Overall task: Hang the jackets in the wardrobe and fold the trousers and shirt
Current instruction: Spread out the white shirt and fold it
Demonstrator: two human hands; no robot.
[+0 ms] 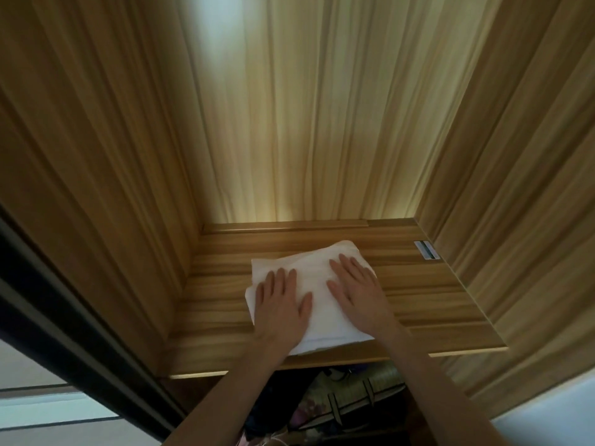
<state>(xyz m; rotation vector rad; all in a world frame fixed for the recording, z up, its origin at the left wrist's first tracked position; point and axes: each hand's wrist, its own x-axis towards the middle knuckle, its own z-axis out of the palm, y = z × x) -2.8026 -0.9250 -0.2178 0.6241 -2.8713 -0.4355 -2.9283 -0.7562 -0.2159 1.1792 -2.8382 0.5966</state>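
The folded white garment [317,294] lies on the wooden wardrobe shelf [434,304], nearer the shelf's left wall, and the 2 hands, left hand [283,304] and right hand [357,284], rest flat on it with fingers straight, probably pressing so the folds stay neat and flat.

Nothing readable here

Only candidate is a small white-and-teal sticker [426,250] on the wooden wardrobe shelf [418,300], right of centre; its print is way too blurry.
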